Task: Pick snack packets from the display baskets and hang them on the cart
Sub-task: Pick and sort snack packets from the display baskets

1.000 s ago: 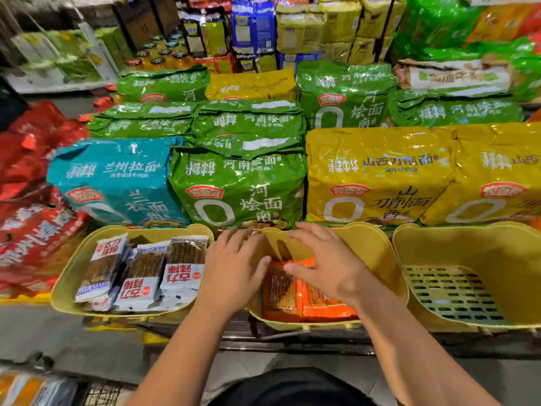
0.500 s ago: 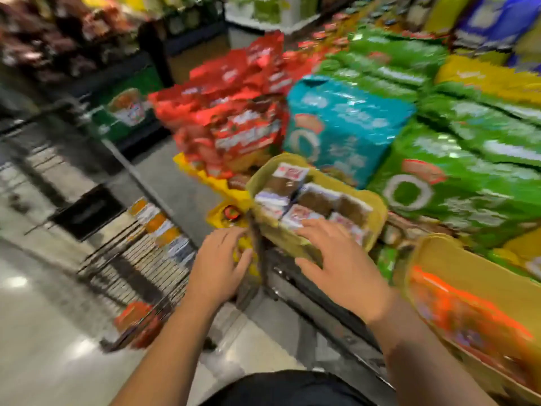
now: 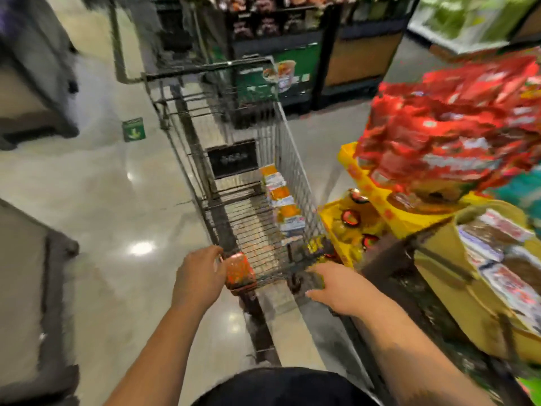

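Head view: my left hand (image 3: 199,273) lies against an orange packet (image 3: 240,272) at the cart (image 3: 289,171) near rim (grip blurred, cannot tell). My right hand (image 3: 341,288), fingers outstretched, holds nothing, beside the rim. Yellow basket (image 3: 439,259) at right.
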The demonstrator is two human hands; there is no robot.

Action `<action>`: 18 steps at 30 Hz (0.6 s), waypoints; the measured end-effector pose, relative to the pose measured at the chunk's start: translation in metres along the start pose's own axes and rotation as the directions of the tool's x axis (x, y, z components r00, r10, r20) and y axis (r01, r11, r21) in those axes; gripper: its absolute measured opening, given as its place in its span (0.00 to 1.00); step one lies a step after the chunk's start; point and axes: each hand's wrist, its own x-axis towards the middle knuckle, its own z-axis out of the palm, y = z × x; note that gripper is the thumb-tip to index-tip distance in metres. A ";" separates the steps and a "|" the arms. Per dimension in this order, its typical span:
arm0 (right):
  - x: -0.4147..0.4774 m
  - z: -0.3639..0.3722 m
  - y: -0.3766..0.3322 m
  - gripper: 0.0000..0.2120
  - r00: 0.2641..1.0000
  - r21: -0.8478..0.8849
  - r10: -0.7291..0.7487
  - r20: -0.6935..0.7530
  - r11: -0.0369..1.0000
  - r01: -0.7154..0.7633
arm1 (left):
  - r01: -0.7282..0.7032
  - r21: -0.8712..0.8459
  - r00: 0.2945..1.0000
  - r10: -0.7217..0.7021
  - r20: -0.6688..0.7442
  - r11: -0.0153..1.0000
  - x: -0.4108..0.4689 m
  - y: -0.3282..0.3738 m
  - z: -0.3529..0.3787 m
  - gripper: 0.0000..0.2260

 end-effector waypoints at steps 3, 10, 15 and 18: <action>0.030 -0.003 -0.026 0.27 0.997 -0.046 -0.014 0.072 0.999 0.018 | 0.063 -0.048 0.998 -0.064 -0.011 0.997 0.008 -0.027 -0.005 0.17; 0.085 -0.018 -0.054 0.21 0.995 -0.021 -0.036 0.098 0.999 0.038 | 0.213 -0.153 0.976 -0.204 0.071 0.965 0.045 -0.049 0.010 0.27; 0.143 -0.029 -0.049 0.19 0.989 0.003 -0.032 0.146 1.000 0.031 | 0.308 -0.203 0.950 -0.289 0.117 0.929 0.083 -0.038 0.026 0.28; 0.184 -0.034 -0.042 0.17 0.977 -0.002 -0.056 0.206 0.998 0.058 | 0.361 -0.259 0.932 -0.338 0.127 0.896 0.108 -0.035 0.034 0.33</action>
